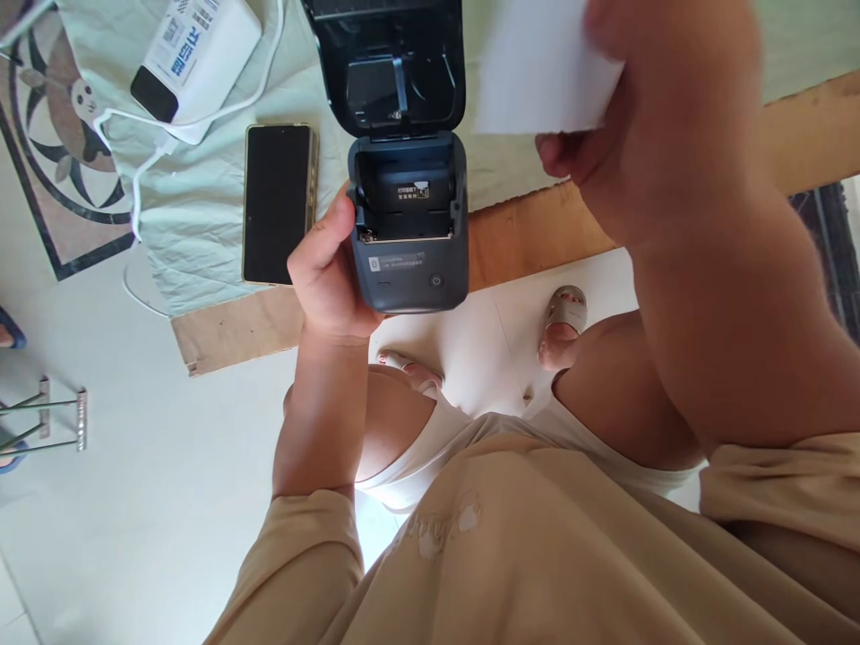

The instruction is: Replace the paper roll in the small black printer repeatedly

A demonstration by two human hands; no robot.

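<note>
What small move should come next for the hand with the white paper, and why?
Probably lowering the white paper toward the printer's open compartment. The lid stands open, the bay looks empty, the left hand steadies the printer, and the right hand holds the paper just above and beside it.

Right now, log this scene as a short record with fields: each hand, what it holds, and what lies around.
left hand: left hand grips the side of a dark printer
printer state: lid swung open, paper bay looks empty
right hand: right hand raised, pinching a white sheet
table: wooden table partly covered by a pale cloth
on the cloth: phone lying flat with screen dark; white power bank with a white cable
</note>
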